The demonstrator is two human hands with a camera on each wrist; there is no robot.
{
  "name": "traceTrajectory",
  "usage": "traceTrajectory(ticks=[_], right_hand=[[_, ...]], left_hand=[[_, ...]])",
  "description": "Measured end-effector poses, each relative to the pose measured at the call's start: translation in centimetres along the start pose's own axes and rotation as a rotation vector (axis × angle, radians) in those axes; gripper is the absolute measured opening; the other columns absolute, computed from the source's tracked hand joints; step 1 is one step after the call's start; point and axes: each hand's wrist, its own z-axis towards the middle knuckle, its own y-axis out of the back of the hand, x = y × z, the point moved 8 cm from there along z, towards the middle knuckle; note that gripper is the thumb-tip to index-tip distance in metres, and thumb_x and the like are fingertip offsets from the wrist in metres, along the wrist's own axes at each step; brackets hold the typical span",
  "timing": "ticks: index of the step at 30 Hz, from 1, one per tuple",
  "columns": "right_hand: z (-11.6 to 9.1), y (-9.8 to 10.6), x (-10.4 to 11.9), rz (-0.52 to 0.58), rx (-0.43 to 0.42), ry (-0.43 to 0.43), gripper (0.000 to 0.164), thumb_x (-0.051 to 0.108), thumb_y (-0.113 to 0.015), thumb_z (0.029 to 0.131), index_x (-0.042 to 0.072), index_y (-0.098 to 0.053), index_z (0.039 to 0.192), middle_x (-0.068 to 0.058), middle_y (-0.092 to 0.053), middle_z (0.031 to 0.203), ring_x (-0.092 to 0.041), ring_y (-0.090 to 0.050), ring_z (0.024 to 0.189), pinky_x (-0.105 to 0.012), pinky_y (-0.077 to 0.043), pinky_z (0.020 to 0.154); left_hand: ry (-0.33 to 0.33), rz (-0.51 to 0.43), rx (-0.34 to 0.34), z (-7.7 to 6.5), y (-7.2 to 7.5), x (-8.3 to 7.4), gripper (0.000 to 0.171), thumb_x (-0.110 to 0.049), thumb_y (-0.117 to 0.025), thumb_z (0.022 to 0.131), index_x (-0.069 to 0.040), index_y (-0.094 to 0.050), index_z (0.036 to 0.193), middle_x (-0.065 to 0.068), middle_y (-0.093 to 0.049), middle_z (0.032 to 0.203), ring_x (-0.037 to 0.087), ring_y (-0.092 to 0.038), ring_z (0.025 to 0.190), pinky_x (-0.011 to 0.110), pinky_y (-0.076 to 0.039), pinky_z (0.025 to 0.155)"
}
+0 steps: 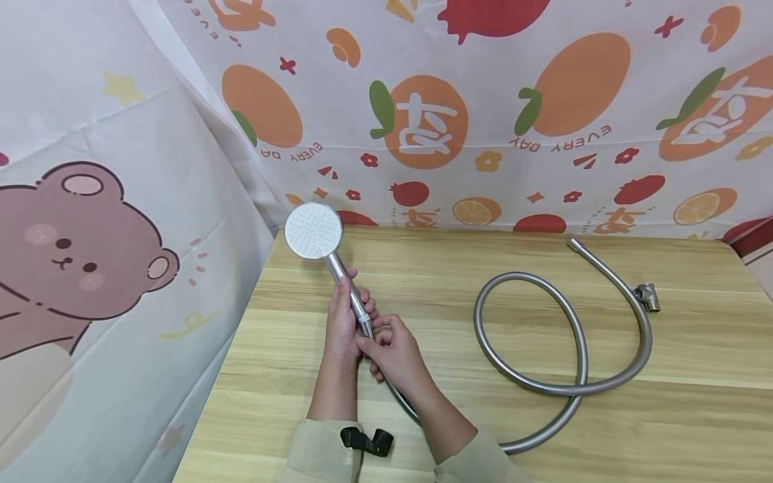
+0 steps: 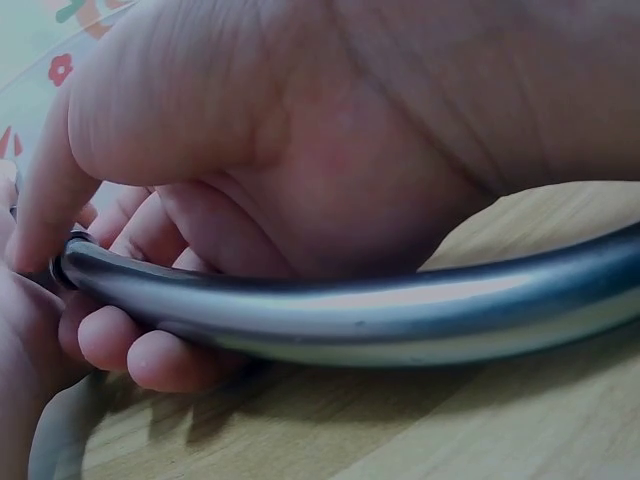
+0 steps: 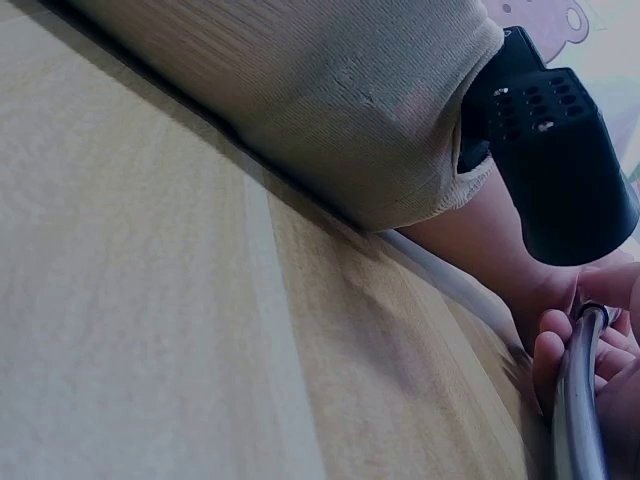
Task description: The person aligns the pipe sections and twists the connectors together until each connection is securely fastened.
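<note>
My left hand (image 1: 342, 325) grips the silver handle of a shower head (image 1: 313, 231), whose round white nozzle face points up. Against its lower end, my right hand (image 1: 395, 352) pinches the end of a metal shower hose (image 1: 531, 386) with thumb and fingers. The left wrist view shows my right hand (image 2: 300, 130) large, with the hose (image 2: 380, 320) running under its palm and over the curled fingertips. A dark ring sits at the hose's end there, next to my left hand (image 2: 25, 340). The joint itself is partly hidden by fingers.
The hose loops across the wooden table (image 1: 423, 268) to a free end at the back right. Beside it lies a small metal valve fitting (image 1: 647, 297). A black camera (image 3: 560, 160) is strapped to my left sleeve (image 3: 350, 100). Printed curtains (image 1: 495, 147) hang behind and left.
</note>
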Motion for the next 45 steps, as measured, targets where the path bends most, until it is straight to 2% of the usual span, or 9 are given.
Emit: traceTrajectory(ticks=[4,14,20,25,30,37,45], right_hand=[[-0.01,0.06,0.03,-0.009,-0.004,-0.003,0.038,0.014,-0.074,0.087,0.007,-0.051,0.116,-0.003,-0.058,0.065,-0.015,-0.053,0.043,-0.024,-0.046,0.039],[-0.22,-0.20,0.26,0.019,0.019,-0.008,0.027,0.024,-0.061,0.098,0.008,-0.059,0.120,-0.022,-0.066,0.083,-0.015,-0.052,0.047,-0.025,-0.046,0.040],[-0.09,-0.17,-0.08,0.008,0.024,-0.007,0.029,0.029,-0.058,0.100,0.012,-0.059,0.123,-0.017,-0.065,0.081,-0.015,-0.054,0.048,-0.026,-0.048,0.042],[-0.13,-0.04,0.12,0.008,0.009,0.007,0.030,0.028,-0.059,0.099,0.012,-0.052,0.123,-0.017,-0.066,0.080,-0.016,-0.055,0.047,-0.027,-0.048,0.043],[-0.15,0.02,0.25,0.021,-0.006,0.011,0.033,0.027,-0.066,0.095,0.009,-0.049,0.118,-0.018,-0.067,0.077,-0.016,-0.054,0.046,-0.026,-0.048,0.042],[-0.10,0.10,0.15,0.002,-0.007,0.025,0.041,0.017,-0.076,0.086,0.007,-0.049,0.116,-0.005,-0.059,0.066,-0.015,-0.054,0.045,-0.023,-0.045,0.041],[-0.03,-0.01,0.09,-0.007,0.004,0.011,0.028,0.020,-0.067,0.094,0.007,-0.056,0.116,-0.017,-0.066,0.078,-0.015,-0.054,0.048,-0.024,-0.047,0.043]], left_hand=[[-0.007,-0.009,0.010,0.03,-0.07,-0.04,0.035,-0.046,-0.044,0.102,-0.020,-0.048,0.125,-0.004,-0.047,0.067,0.007,-0.049,0.054,0.019,-0.040,0.050],[-0.007,-0.014,0.005,0.02,-0.09,-0.04,0.035,-0.045,-0.045,0.101,-0.019,-0.048,0.125,-0.004,-0.049,0.068,0.007,-0.050,0.055,0.019,-0.041,0.052],[-0.004,-0.017,0.012,-0.07,-0.20,-0.10,0.035,-0.044,-0.044,0.102,-0.018,-0.047,0.126,-0.004,-0.049,0.067,0.007,-0.049,0.056,0.020,-0.040,0.053],[-0.004,-0.015,0.017,0.02,-0.18,-0.07,0.035,-0.044,-0.043,0.103,-0.018,-0.046,0.127,-0.004,-0.049,0.067,0.008,-0.049,0.055,0.020,-0.041,0.053],[0.002,0.001,0.008,0.01,-0.09,0.03,0.038,-0.046,-0.044,0.102,-0.019,-0.046,0.128,-0.004,-0.048,0.067,0.007,-0.050,0.055,0.019,-0.042,0.051],[-0.006,-0.014,0.023,0.03,-0.03,0.09,0.037,-0.045,-0.046,0.101,-0.018,-0.047,0.127,-0.004,-0.049,0.067,0.007,-0.051,0.054,0.019,-0.042,0.050],[-0.004,-0.045,0.023,0.26,0.10,0.27,0.036,-0.046,-0.047,0.100,-0.019,-0.048,0.124,-0.003,-0.048,0.067,0.007,-0.050,0.055,0.019,-0.041,0.051]])
